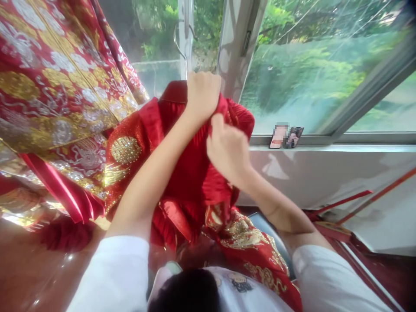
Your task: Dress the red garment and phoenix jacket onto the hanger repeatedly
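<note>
A red embroidered jacket (191,160) with gold beadwork hangs in front of me, its inner lining facing me. Above its collar rises the metal hook of a clothes hanger (186,60); the rest of the hanger is hidden in the cloth. My left hand (204,93) is closed in a fist at the jacket's collar, just right of the hook's base. Lower down and to the right, my right hand (229,149) is closed on the jacket's front edge, its fingers partly blurred. A red skirt-like cloth with gold embroidery (250,242) lies below, near my lap.
At the left hangs a large red, gold and silver brocade robe (61,78) with a shiny red ribbon (61,186). A window (325,73) fills the background. Two small propped pictures or phones (278,136) stand on the sill. Red slats (344,203) lean at right.
</note>
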Action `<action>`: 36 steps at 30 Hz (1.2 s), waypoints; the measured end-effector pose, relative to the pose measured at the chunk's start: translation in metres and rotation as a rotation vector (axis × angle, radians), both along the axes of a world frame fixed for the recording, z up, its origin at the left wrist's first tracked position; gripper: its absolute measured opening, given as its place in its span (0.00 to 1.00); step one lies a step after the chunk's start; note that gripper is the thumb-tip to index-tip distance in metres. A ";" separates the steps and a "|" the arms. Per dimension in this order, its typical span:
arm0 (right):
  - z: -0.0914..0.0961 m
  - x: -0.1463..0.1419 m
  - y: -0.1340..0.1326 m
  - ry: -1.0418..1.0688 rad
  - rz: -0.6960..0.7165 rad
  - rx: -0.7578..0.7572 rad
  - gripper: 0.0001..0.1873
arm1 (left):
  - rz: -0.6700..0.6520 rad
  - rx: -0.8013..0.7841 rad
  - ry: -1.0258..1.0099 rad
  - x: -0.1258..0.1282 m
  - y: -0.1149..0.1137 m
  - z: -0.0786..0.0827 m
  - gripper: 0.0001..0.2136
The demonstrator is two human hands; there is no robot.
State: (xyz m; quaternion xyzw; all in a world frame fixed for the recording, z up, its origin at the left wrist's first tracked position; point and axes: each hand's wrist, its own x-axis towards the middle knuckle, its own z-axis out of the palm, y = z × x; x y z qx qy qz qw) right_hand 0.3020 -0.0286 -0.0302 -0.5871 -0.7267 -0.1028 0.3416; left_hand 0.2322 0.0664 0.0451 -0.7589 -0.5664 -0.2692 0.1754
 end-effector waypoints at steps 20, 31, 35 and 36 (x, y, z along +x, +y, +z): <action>-0.040 0.112 0.155 0.683 0.088 0.355 0.26 | -0.137 -0.064 0.149 -0.022 -0.015 0.005 0.24; -0.006 0.142 0.113 0.586 -0.029 0.607 0.23 | -0.205 -0.086 0.095 -0.015 -0.017 0.011 0.24; 0.001 0.180 0.120 0.873 -0.099 0.574 0.26 | -0.199 -0.099 0.083 -0.020 -0.014 0.007 0.24; -0.002 0.189 0.119 0.850 -0.146 0.617 0.25 | -0.191 -0.090 0.090 -0.021 -0.013 0.006 0.24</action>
